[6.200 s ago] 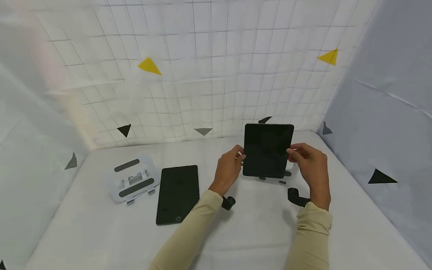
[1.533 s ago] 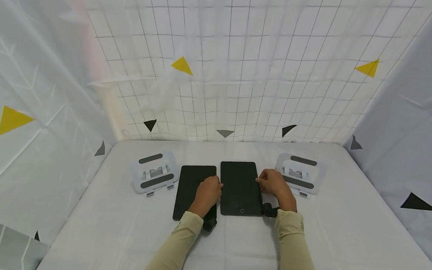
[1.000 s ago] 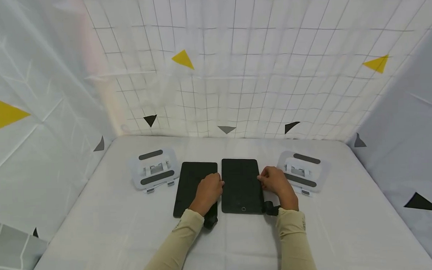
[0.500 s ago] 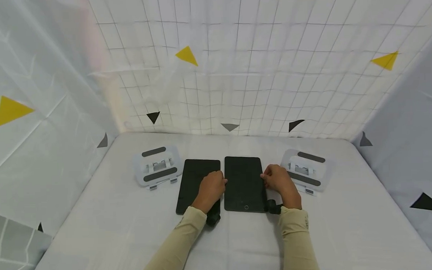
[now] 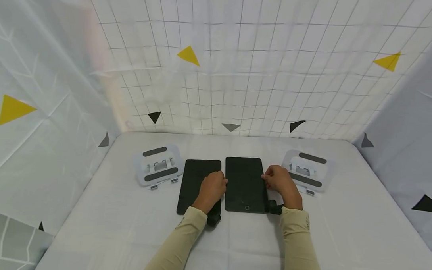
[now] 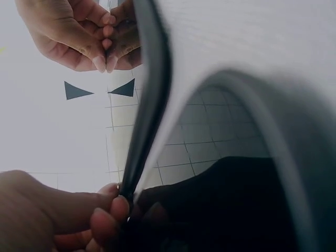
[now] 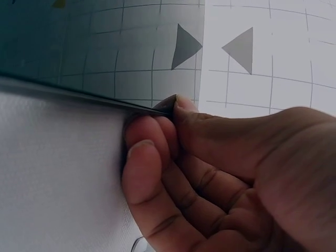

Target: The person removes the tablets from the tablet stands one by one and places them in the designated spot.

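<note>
Two black tablets lie side by side on the white table. My left hand [image 5: 211, 188] reaches over the left tablet [image 5: 191, 179] and pinches the left edge of the right tablet [image 5: 243, 185]. On the opposite edge, my right hand [image 5: 280, 183] pinches that same tablet. In the right wrist view the thumb [image 7: 220, 134] is on the screen side and curled fingers [image 7: 144, 168] sit under the edge, close over the table. The left wrist view shows the left fingertips [image 6: 102, 226] at the tablet's rim, with the right hand [image 6: 63, 37] mirrored in the screen.
A white folding tablet stand [image 5: 159, 164] with grey pads lies flat at the left. Its twin, the right stand [image 5: 305, 171], lies beyond my right hand. A gridded white back wall [image 5: 232, 82] and side sheets enclose the table [image 5: 141, 233].
About six seconds ago both hands held the tablet tilted up before the right stand. It has come down and left, beside the other tablet. In the last second the hands barely move; the head view shifts.
</note>
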A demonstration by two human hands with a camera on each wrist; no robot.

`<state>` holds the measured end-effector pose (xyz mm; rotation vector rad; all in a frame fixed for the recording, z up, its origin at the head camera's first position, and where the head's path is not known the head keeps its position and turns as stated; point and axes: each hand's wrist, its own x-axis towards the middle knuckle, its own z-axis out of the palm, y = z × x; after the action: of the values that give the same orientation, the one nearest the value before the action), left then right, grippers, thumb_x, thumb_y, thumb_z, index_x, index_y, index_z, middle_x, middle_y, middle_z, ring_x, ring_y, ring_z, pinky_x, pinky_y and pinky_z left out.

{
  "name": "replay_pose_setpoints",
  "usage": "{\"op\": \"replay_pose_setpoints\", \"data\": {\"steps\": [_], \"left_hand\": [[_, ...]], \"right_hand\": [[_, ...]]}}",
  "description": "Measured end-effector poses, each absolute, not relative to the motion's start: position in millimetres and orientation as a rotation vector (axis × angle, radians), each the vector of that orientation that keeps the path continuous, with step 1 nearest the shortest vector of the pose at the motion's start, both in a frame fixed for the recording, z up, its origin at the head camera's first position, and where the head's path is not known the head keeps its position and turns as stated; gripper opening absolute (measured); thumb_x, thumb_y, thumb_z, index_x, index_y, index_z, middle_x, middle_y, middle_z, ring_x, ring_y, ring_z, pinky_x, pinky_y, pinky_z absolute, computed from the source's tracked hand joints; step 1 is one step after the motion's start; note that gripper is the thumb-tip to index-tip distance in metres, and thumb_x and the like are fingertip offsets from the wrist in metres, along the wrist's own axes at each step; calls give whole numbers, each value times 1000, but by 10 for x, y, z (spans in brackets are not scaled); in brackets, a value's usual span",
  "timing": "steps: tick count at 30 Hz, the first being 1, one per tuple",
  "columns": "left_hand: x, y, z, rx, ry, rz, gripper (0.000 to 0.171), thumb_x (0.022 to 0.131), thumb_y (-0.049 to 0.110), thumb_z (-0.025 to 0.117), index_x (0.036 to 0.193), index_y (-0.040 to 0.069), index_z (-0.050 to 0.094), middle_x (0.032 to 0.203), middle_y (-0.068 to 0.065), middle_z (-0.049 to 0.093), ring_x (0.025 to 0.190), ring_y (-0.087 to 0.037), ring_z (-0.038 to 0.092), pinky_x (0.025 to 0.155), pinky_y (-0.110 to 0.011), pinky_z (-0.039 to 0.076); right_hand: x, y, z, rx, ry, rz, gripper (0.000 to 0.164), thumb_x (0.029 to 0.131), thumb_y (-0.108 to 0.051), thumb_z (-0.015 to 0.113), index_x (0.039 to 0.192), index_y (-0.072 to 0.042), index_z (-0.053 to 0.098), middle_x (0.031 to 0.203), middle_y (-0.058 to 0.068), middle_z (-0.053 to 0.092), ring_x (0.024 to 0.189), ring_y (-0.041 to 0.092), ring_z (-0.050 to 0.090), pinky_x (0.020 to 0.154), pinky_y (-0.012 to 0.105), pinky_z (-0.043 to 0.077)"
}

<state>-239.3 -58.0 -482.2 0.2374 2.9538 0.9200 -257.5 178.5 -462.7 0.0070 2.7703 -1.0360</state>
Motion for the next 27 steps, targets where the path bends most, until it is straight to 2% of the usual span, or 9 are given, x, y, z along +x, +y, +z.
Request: {"op": "replay_pose_setpoints", "data": {"steps": [19, 27], "left_hand": [[-2373, -594, -4794, 280, 2926, 915, 15, 100, 14, 61, 91, 1, 61, 73, -3, 50, 60, -15, 50, 52, -27, 43], [-2450, -608, -4784, 329, 2893, 851, 16, 102, 13, 56, 96, -1, 61, 79, -6, 53, 67, -17, 51, 58, -29, 45]], "right_hand": [[-2572, 1807, -4646, -2, 2733, -1047, 17, 97, -12, 64, 92, 4, 62, 76, 10, 64, 68, 21, 62, 62, 36, 49], [-2606, 1802, -4633, 14, 2740, -1010, 18, 99, -14, 62, 95, 3, 61, 76, 10, 63, 69, 22, 60, 61, 37, 46]]}}
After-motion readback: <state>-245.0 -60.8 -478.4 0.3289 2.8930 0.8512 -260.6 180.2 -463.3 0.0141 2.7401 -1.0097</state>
